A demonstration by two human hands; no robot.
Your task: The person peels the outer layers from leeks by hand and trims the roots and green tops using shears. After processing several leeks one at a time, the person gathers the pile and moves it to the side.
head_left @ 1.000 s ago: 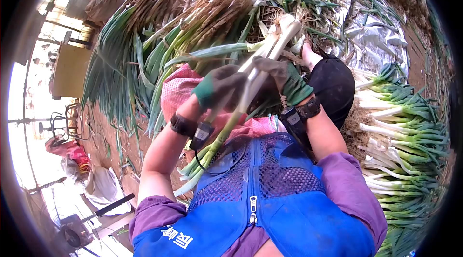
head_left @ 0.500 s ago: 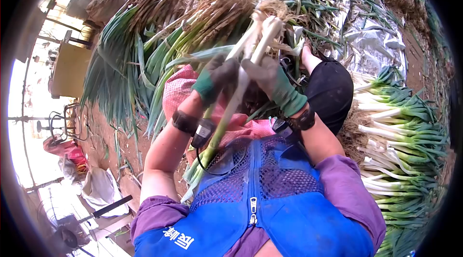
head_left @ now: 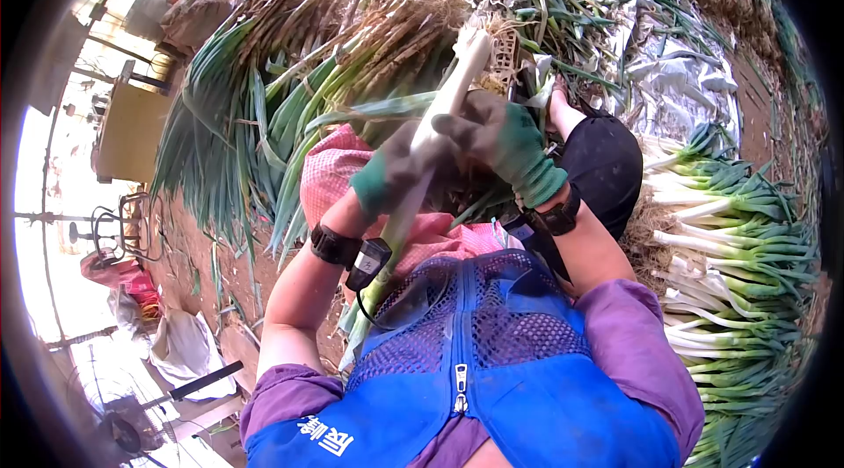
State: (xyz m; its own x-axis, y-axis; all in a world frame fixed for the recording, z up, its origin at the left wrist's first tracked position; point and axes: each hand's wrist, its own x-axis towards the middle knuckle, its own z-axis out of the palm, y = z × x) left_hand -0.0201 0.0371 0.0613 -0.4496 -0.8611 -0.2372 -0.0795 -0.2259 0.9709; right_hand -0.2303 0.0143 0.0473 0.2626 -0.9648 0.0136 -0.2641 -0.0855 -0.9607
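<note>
A green onion [head_left: 453, 90] with a thick white stalk slants across my lap, root end pointing up and away, green leaves trailing down past my left forearm. My left hand [head_left: 396, 165], in a grey-and-green glove, is wrapped round its lower stalk. Higher up, my gloved right hand [head_left: 494, 138] has curled fingers, and its thumb presses against the side of the stalk. Whether a loose strip of skin is also in those fingers is hidden. Beyond my hands, unpeeled green onions [head_left: 369, 59] with brown roots lie heaped.
Cleaned green onions [head_left: 721, 248] lie in a long row at my right. A pink checked cloth [head_left: 330, 174] covers my lap. Peeled scraps [head_left: 563, 2] and a white plastic sheet [head_left: 677, 72] lie ahead. A fan [head_left: 127, 428] stands at the lower left.
The white stalks that stood apart between my hands now show as one. Both hands have shifted slightly; my left is lower, and my right has turned with its thumb against the stalk.
</note>
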